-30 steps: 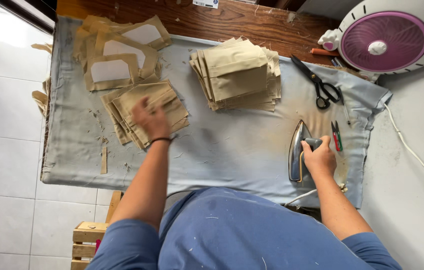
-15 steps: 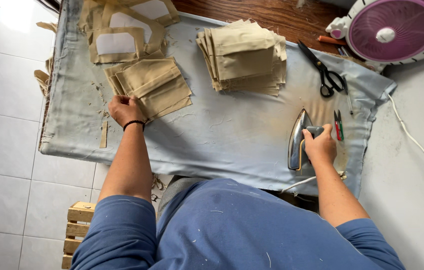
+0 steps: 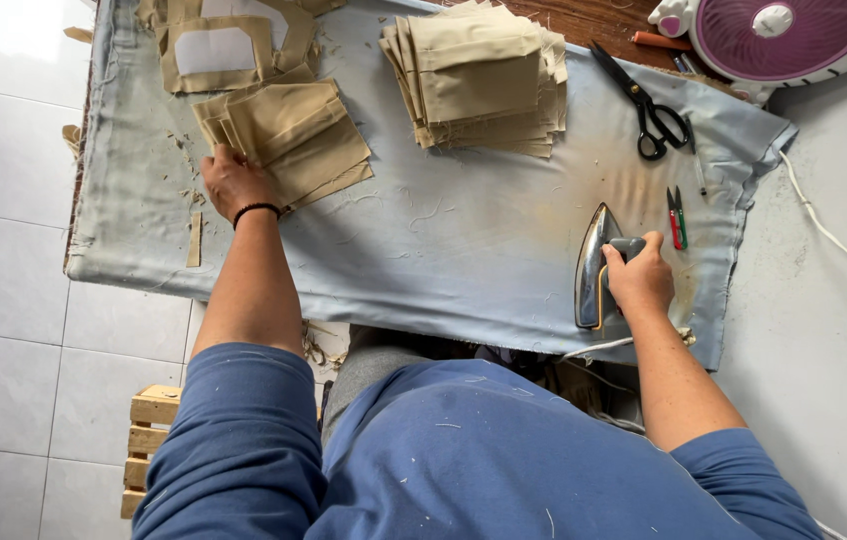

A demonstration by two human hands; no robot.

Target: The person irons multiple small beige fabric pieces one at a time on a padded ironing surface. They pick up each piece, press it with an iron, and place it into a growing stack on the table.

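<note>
The left hand [image 3: 235, 182] presses flat on one fanned pile of tan cloth pieces [image 3: 288, 135] on the grey-blue covered desk [image 3: 443, 250] — a second, taller tan stack [image 3: 483, 80] lies apart. The right hand [image 3: 638, 280] is clamped round one steel iron's handle [image 3: 593, 268], near one pair of black scissors [image 3: 648, 105].

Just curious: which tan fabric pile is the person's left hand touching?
The smaller fanned stack of tan fabric pieces beside the left hand, not the taller pile.

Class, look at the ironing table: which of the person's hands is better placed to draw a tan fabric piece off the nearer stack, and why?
Probably the left hand: it rests against the near tan stack. The right hand grips the iron, well apart from it.
</note>
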